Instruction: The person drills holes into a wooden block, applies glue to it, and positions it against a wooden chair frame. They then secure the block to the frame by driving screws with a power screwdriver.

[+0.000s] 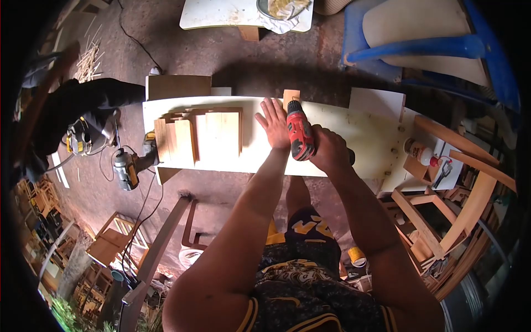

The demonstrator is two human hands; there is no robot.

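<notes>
My right hand [331,149] is wrapped round the grip of a red and black cordless drill [300,134]. The drill's chuck points toward a small wooden block [291,95] at the far edge of a long pale board [332,160]; whether the tip touches the block cannot be made out. Flat on the board, just left of the drill, lies my left hand [272,126] with its fingers spread. Its thumb side is close to the block and partly hidden by the drill. Left of that hand, several wooden panels [223,133] rest on the board.
A yellow and black power tool [127,170] sits off the board's left end, with cables below. At the right are a white bottle with a red cap [419,152] and wooden frames [442,221]. A blue chair [415,50] stands beyond; a white table [215,15] is at the top.
</notes>
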